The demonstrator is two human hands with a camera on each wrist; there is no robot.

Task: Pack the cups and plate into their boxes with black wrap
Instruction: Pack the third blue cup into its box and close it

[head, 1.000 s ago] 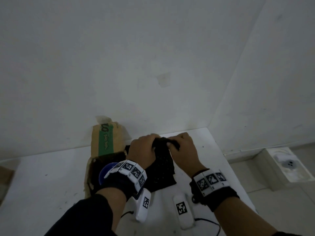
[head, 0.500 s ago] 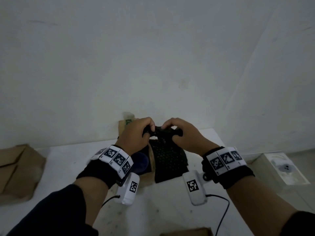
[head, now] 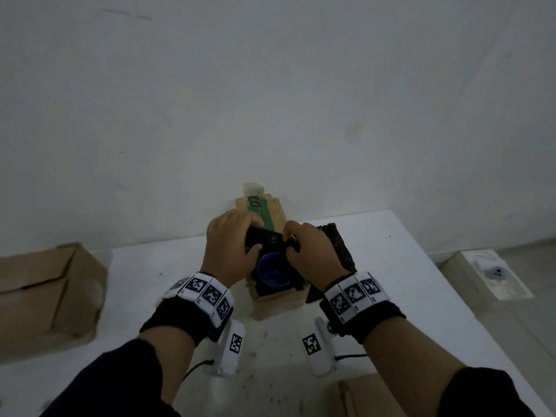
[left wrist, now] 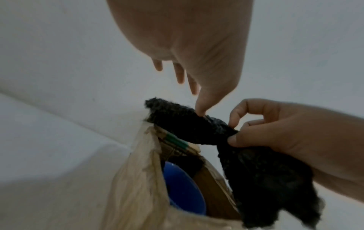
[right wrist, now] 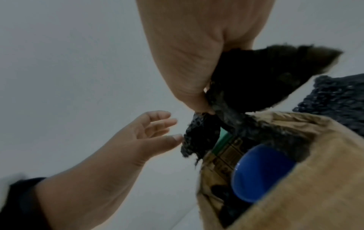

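Note:
A blue cup (head: 272, 273) stands in a small open cardboard box (head: 279, 302) on the white table (head: 391, 266). Black wrap lines the box around it. Both hands hover just above the box's far side. My right hand (head: 310, 251) pinches a bunched strip of black wrap (head: 264, 236) between thumb and forefinger. My left hand (head: 231, 248) has relaxed, spread fingers, and only its thumb tip touches the strip (left wrist: 177, 124). In the right wrist view the wrap (right wrist: 246, 87) trails from my right hand (right wrist: 202, 107) down into the box beside the cup (right wrist: 260, 171).
More black wrap (head: 337, 242) lies on the table behind my right hand. The box's green-striped flap (head: 264, 212) stands up against the wall. A larger cardboard box (head: 45, 296) sits at the left, another (head: 376, 395) at the near edge. A white box (head: 487, 275) lies on the floor to the right.
Both hands have brought the bunched wrap from over the loose sheet to over the cup's box. My left hand's grip has eased to a thumb touch.

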